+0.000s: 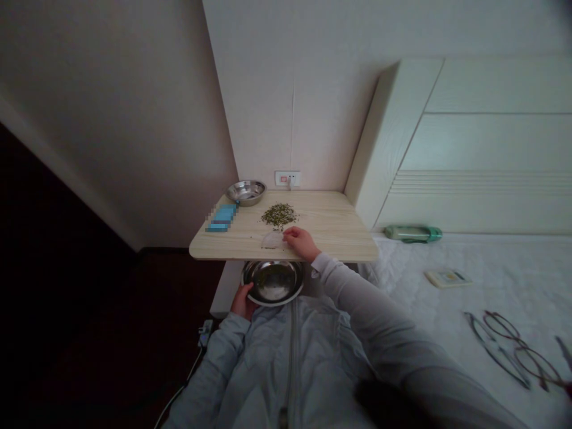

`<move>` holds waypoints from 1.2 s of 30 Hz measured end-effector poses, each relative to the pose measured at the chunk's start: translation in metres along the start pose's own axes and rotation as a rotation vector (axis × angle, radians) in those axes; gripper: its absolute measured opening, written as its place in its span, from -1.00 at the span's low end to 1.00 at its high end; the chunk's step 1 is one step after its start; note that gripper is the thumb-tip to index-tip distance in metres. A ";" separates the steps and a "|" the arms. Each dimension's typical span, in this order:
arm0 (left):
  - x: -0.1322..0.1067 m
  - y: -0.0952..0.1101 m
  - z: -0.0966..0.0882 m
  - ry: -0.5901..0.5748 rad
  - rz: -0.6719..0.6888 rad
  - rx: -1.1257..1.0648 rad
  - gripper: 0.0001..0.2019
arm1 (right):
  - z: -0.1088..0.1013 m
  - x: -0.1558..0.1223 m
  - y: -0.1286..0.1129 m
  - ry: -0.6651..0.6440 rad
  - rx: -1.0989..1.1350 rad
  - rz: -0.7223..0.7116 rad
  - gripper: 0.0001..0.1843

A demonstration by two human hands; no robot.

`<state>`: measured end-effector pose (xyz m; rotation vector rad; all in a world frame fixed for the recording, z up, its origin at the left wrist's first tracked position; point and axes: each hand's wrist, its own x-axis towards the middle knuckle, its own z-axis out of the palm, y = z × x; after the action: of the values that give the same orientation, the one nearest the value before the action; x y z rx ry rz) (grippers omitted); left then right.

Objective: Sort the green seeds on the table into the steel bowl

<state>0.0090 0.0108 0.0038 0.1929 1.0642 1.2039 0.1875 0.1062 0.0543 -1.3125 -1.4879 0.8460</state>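
Note:
My left hand (243, 302) is closed on the rim of a stainless steel bowl (273, 298), at its left side. The bowl is held just below the front edge of the wooden table, with some greenish bits inside. My right hand (301, 242) is over the tabletop near that edge, fingers pinched on a thin, translucent plastic scraper (271, 239) with a rounded outline. A few dark specks lie along the scraper's lower edge. Just beyond it, a loose pile of small green and brown dried grains or seeds (279, 214) is spread on the table.
The light wooden table (333, 223) stands against a wall with a socket (287, 178). A second metal bowl (246, 192) and a blurred-out blue object (222, 217) are at its left. On the white bed lie a green bottle (413, 233), a pale box-like item (447, 278) and eyeglasses (500, 348).

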 end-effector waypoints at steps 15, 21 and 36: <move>0.000 0.000 0.000 0.012 -0.010 0.020 -0.85 | 0.001 -0.011 -0.004 -0.041 0.052 0.007 -0.89; -0.003 0.001 0.001 0.013 0.011 0.056 -0.88 | 0.001 -0.010 -0.003 -0.024 0.107 0.010 -0.89; -0.001 -0.003 0.001 -0.073 0.056 0.070 -0.78 | -0.001 -0.022 -0.010 0.169 0.327 0.029 -0.84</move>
<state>0.0122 0.0094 0.0027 0.3208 1.0437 1.2014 0.1846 0.0828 0.0593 -1.1325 -1.1456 0.9288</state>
